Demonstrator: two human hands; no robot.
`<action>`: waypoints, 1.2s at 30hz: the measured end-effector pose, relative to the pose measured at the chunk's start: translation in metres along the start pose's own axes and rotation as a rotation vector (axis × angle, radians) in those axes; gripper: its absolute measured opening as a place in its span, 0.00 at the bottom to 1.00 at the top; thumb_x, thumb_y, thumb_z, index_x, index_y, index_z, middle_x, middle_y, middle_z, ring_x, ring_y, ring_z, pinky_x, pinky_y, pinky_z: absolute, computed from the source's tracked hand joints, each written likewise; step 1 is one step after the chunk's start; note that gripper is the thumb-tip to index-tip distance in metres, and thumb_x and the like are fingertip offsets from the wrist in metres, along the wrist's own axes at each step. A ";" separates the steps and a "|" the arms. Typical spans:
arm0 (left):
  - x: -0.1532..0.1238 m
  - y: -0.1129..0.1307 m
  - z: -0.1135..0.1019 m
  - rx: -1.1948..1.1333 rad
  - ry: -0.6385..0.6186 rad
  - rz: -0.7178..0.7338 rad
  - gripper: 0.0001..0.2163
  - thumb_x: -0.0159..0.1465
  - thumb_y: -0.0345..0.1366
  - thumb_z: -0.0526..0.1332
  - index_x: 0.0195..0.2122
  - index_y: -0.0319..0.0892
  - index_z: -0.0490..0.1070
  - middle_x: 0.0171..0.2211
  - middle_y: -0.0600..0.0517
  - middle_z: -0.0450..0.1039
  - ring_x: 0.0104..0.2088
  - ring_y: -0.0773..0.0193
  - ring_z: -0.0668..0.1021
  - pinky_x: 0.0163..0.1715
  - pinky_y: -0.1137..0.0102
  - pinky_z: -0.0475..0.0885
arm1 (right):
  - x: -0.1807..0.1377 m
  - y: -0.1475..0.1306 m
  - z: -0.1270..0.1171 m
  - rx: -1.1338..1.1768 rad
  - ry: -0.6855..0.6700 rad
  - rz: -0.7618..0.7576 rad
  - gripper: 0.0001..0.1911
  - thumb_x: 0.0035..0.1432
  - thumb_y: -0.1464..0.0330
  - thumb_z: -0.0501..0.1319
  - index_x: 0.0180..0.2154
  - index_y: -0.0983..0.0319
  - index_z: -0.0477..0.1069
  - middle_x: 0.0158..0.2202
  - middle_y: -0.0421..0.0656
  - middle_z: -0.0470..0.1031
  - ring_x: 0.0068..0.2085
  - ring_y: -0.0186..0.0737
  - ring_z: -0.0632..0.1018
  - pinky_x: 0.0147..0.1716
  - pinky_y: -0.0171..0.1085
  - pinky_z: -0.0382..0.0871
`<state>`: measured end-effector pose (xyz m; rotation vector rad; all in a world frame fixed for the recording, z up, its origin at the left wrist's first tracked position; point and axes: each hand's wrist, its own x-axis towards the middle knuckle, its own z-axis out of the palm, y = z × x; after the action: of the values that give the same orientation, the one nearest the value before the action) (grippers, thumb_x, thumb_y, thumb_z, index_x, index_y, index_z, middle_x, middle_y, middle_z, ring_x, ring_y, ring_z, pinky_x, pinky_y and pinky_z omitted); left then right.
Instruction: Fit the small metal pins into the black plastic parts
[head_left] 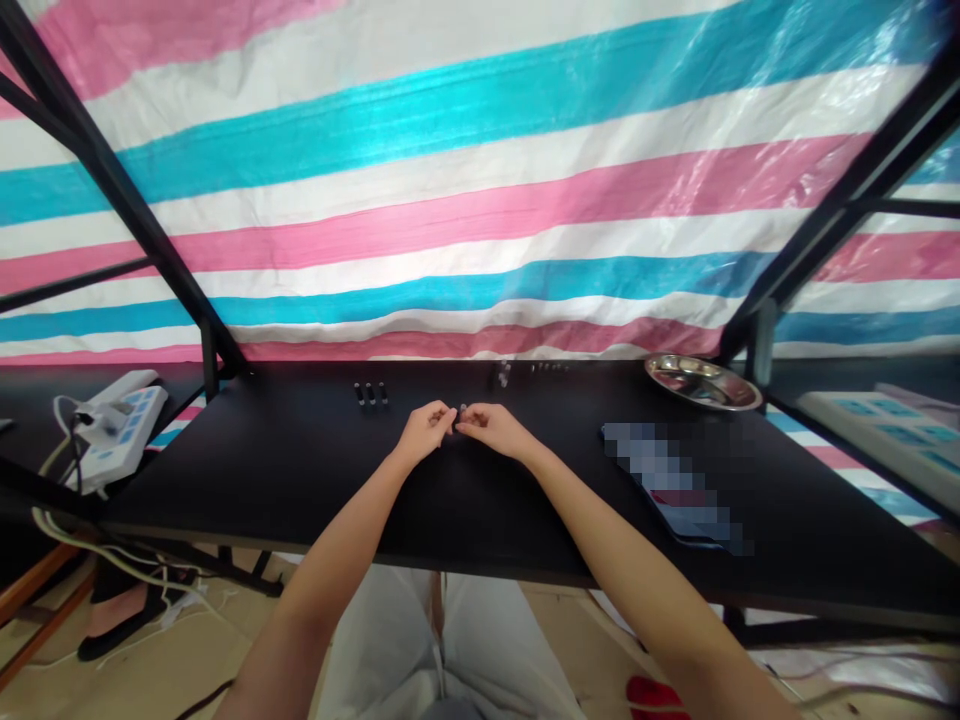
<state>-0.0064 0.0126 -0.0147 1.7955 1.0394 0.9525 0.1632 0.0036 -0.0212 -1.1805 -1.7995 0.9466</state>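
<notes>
My left hand (427,432) and my right hand (493,430) meet over the middle of the black table (300,470), fingers pinched and almost touching. A tiny dark piece with a paler tip (462,409) shows between the fingertips; its kind is too small to make out. To the left of my hands, three short black cylinders with light ends (371,393) lie in a row. Beyond my right hand is a small cluster of clear pieces (503,373). Several tiny light-coloured parts (550,367) are lined up near the table's back edge.
A round metal dish (733,399) sits at the back right. A blurred-out flat object (667,490), phone-like, lies right of my right forearm. Power strips (124,440) with cables are at the left. Black frame posts (142,220) and a striped sheet (450,220) bound the table.
</notes>
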 end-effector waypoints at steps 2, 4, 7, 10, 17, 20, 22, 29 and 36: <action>0.000 0.001 0.000 0.029 0.004 -0.015 0.14 0.58 0.46 0.54 0.26 0.39 0.64 0.22 0.55 0.68 0.15 0.76 0.65 0.17 0.77 0.60 | 0.000 -0.001 0.001 -0.030 -0.001 -0.014 0.12 0.47 0.60 0.60 0.24 0.63 0.67 0.21 0.36 0.64 0.23 0.29 0.63 0.25 0.32 0.58; 0.000 0.001 0.000 0.070 0.014 -0.025 0.14 0.57 0.46 0.55 0.26 0.39 0.65 0.21 0.55 0.68 0.16 0.75 0.65 0.18 0.77 0.60 | 0.001 -0.004 0.003 -0.067 0.000 -0.031 0.12 0.47 0.60 0.59 0.23 0.63 0.66 0.20 0.36 0.64 0.23 0.29 0.63 0.24 0.32 0.58; 0.000 0.000 -0.003 0.173 0.072 0.015 0.14 0.58 0.46 0.54 0.25 0.39 0.65 0.20 0.56 0.67 0.18 0.74 0.65 0.21 0.76 0.61 | 0.004 -0.005 0.002 -0.141 -0.001 -0.056 0.10 0.47 0.62 0.59 0.22 0.62 0.65 0.20 0.36 0.64 0.22 0.29 0.63 0.25 0.32 0.59; 0.001 -0.002 -0.008 0.289 0.182 0.097 0.15 0.61 0.45 0.51 0.25 0.40 0.66 0.21 0.55 0.67 0.20 0.72 0.65 0.24 0.75 0.62 | 0.010 0.000 -0.009 -0.222 0.080 -0.044 0.10 0.46 0.62 0.59 0.22 0.61 0.65 0.20 0.37 0.66 0.23 0.31 0.65 0.26 0.33 0.60; 0.002 -0.008 -0.014 0.410 0.232 0.137 0.15 0.62 0.42 0.49 0.25 0.41 0.67 0.21 0.55 0.66 0.22 0.70 0.66 0.27 0.74 0.61 | 0.030 0.035 -0.045 -0.450 0.440 0.198 0.08 0.46 0.64 0.59 0.23 0.62 0.68 0.25 0.42 0.72 0.27 0.36 0.71 0.28 0.34 0.61; 0.001 -0.008 -0.011 0.423 0.180 0.154 0.15 0.62 0.42 0.49 0.25 0.41 0.68 0.21 0.54 0.65 0.22 0.70 0.66 0.26 0.74 0.60 | 0.035 0.044 -0.048 -0.509 0.427 0.266 0.07 0.47 0.65 0.59 0.25 0.62 0.70 0.27 0.43 0.74 0.29 0.37 0.73 0.29 0.33 0.62; 0.000 -0.007 -0.009 0.431 0.160 0.164 0.15 0.62 0.42 0.49 0.25 0.41 0.68 0.20 0.55 0.64 0.21 0.70 0.65 0.25 0.74 0.59 | 0.038 0.046 -0.048 -0.523 0.424 0.283 0.07 0.48 0.64 0.59 0.27 0.62 0.71 0.28 0.43 0.74 0.31 0.38 0.73 0.29 0.33 0.62; -0.001 -0.006 -0.010 0.436 0.184 0.146 0.15 0.61 0.43 0.49 0.24 0.41 0.68 0.18 0.55 0.60 0.21 0.69 0.63 0.24 0.73 0.58 | 0.044 0.045 -0.046 -0.539 0.429 0.301 0.08 0.49 0.65 0.59 0.29 0.61 0.72 0.31 0.44 0.76 0.33 0.39 0.74 0.31 0.33 0.63; 0.000 -0.007 -0.009 0.462 0.180 0.162 0.15 0.61 0.42 0.49 0.24 0.42 0.67 0.18 0.56 0.61 0.21 0.70 0.64 0.24 0.74 0.58 | 0.047 0.045 -0.048 -0.572 0.389 0.322 0.08 0.49 0.64 0.59 0.30 0.61 0.72 0.32 0.45 0.76 0.33 0.39 0.74 0.29 0.33 0.62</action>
<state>-0.0161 0.0169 -0.0176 2.2293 1.3245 1.0474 0.2098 0.0690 -0.0314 -1.9053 -1.6252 0.3180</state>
